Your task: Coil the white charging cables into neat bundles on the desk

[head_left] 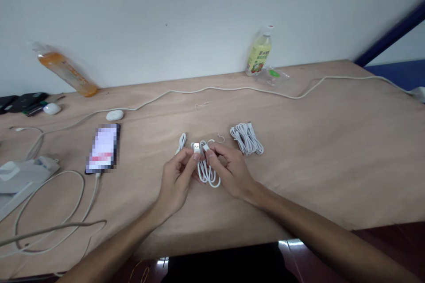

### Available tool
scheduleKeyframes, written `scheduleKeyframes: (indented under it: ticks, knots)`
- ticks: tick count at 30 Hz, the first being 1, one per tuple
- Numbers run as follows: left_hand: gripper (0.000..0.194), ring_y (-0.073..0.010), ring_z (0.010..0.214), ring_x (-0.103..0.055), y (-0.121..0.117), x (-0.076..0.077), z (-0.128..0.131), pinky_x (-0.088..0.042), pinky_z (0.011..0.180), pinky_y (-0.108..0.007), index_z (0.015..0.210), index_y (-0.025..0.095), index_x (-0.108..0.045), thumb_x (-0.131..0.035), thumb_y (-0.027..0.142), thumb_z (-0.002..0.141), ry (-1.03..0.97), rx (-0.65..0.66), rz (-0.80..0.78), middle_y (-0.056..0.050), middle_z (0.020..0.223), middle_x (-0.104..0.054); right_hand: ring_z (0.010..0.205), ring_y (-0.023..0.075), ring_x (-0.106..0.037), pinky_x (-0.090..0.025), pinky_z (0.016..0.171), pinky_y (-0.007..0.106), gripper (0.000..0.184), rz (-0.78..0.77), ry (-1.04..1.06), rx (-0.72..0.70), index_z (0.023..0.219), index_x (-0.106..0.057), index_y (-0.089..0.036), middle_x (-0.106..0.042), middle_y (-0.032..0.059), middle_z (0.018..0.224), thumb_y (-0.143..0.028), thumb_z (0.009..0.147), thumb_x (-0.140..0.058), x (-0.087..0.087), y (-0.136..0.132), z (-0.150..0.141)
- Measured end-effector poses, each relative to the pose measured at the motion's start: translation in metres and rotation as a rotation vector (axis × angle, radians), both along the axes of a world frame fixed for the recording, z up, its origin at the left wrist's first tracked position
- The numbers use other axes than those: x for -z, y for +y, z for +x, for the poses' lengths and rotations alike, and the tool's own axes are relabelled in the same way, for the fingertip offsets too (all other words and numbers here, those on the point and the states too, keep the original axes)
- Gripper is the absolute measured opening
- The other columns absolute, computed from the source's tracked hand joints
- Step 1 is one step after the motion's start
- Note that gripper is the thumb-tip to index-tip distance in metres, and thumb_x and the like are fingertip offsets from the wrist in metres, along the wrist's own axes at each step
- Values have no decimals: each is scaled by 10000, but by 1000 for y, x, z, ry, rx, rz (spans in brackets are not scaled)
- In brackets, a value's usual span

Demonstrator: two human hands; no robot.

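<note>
A white USB cable point(206, 172) hangs in loose loops between my two hands, just over the table's front half. My left hand point(179, 174) is closed, pinching the cable's USB-A plug with thumb and finger, its metal end pointing away from me. Close beside it, my right hand point(229, 166) pinches the other, smaller plug point(205, 146) of the cable. Behind my left hand lies a small white coiled cable point(181, 141), partly hidden by the fingers. To the right of my right hand rests a pile of bundled white cables point(246, 138).
A phone point(102, 148) with a cable plugged in lies left, near a white earbud case point(114, 115) and a power strip with chargers point(23, 177). A long white cord point(212, 88) crosses the table. An orange bottle point(68, 73) and a yellow bottle point(259, 55) lean against the wall.
</note>
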State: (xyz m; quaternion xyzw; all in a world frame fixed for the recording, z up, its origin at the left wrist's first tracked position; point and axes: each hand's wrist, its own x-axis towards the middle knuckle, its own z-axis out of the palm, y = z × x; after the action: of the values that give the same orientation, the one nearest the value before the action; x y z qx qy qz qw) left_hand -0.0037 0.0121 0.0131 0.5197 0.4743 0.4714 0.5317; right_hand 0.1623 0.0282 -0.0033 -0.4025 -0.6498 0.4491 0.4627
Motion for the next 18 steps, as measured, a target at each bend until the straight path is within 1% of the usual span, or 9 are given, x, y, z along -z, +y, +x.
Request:
scheduleKeyframes:
  ticks: [8,18]
  knots:
    - [390,-141,580,-656,1,-1,1,-607,557,-229,877,178,-757,-745,553,981,-7,8,-2,-10,695,-727,618,144,-461,-369,594,309,367,4,3,-2,762,-485,-249,-502,-37,683,-413,1089,-520,-2,0,0]
    - [365,-138,578,-661,1,0,0,-617,555,-230,887,179,-756,-744,531,987,-31,16,-9,-9,700,-731,619,141,-459,-371,598,307,335,1,12,-5,769,-487,-248,-498,-39,691,-369,1080,-517,-1,1,0]
